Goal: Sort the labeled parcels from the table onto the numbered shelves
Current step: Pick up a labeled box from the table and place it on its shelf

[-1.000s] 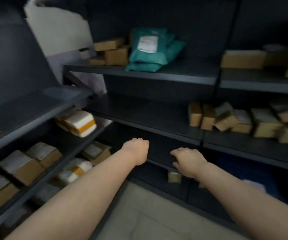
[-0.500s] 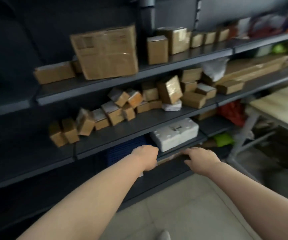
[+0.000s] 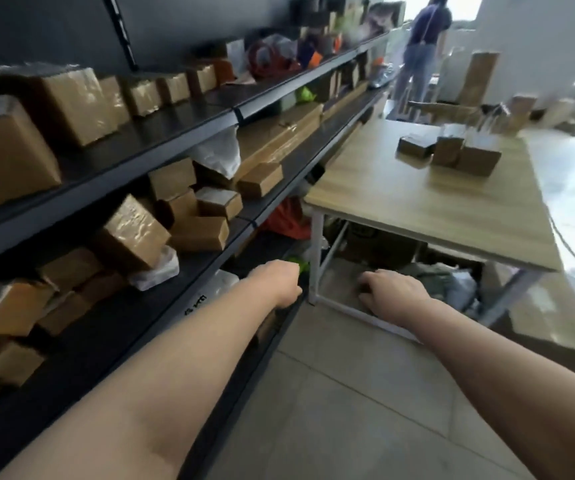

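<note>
Left hand (image 3: 279, 282) and right hand (image 3: 391, 289) apart, loosely curled, empty; parcels (image 3: 452, 154) on table (image 3: 417, 216) look light, stiff and tape-slick, so pinch across opposite side faces.

Blur and cropping hide much from you.
Your left hand (image 3: 275, 284) shows only its back; its fingers fold out of sight. Labels on the parcels (image 3: 452, 154) on the table (image 3: 417, 209) are too blurred to read, as is the white marking (image 3: 196, 304) on the lower shelf (image 3: 112, 327). The left border cuts a brown box (image 3: 5, 150), the top border the distant person (image 3: 424, 46).
</note>
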`<state>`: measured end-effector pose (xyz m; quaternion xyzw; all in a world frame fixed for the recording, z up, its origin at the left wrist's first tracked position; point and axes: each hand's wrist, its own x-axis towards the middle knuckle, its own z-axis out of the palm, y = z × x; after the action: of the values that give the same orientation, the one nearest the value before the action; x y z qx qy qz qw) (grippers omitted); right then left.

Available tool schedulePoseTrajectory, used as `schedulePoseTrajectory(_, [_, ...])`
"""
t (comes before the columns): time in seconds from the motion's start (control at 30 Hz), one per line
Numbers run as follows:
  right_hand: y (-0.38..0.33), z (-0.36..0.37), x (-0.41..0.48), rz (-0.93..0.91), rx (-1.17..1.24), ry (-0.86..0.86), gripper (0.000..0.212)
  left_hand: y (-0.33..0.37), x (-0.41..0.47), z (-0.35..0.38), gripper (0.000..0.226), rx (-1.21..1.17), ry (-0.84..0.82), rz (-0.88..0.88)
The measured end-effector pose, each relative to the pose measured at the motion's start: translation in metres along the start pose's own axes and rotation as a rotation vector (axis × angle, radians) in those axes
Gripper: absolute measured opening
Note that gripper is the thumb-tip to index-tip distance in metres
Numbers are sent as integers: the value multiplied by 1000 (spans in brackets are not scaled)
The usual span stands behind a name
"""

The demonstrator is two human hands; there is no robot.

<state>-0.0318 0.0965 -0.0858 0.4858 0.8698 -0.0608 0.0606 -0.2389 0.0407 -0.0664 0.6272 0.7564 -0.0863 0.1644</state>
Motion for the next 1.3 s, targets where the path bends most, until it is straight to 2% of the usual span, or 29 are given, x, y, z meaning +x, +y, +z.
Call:
schedulePoseTrajectory(0.23, [109,-12,15,298,76,-8,35,78,99,-28,41,54,-1,210])
schedulePoseTrajectory(0.47, [233,-14,53,492,144,47,39,192,196,-64,46,68,10,369])
schedulePoseTrajectory(0.67, [349,-42,107,526,193,43,45,295,281,-100,50,83,14,376])
schedulePoseTrajectory(0.8, [415,-63,148,536,177,100,44,348,329,-120,50,1,20,372])
schedulePoseTrajectory(1.07, [488,-51,222,562,251,27,45,394,434,-126,52,17,-46,369])
schedulePoseTrajectory(1.3, [550,-62,318,614,260,-5,45,424,569,-158,52,-10,-57,412])
